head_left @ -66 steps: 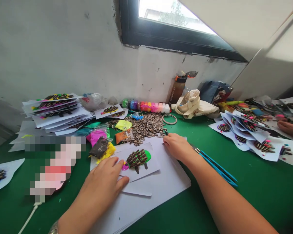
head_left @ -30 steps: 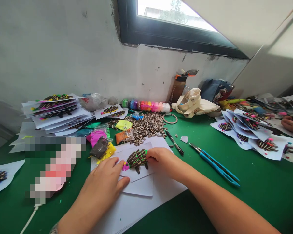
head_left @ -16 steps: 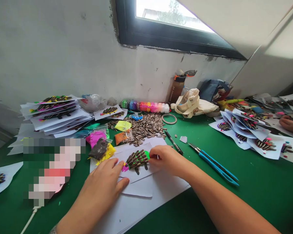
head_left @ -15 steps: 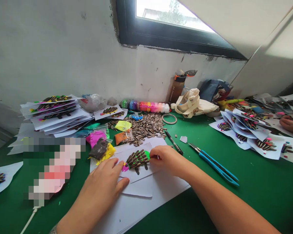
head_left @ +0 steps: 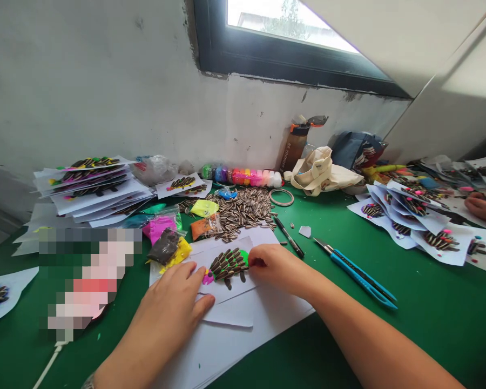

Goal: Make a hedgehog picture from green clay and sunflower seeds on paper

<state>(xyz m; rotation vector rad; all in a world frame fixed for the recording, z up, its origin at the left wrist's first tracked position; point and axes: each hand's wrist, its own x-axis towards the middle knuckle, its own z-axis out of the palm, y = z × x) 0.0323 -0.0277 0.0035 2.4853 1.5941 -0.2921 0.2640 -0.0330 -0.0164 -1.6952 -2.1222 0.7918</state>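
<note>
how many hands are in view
3: the person's left hand pressing on the white card, their right hand beside the sunflower-seed picture, and a co-worker's hand at the right edge. Others may be out of view.

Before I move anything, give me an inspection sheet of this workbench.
surface: green tabletop, with a stack of white paper on it.
job's things: sunflower-seed picture on a white card, with green clay at its edge.
clutter: loose sunflower seeds, clay packets, blue craft knife, black pen.
grippers: left hand flat on the white card; right hand with fingertips at the green clay.
cables: white cable at lower left, partly hidden by a pixelated patch.
surroundings: window, water bottle, tote bag, co-worker's hand.
</note>
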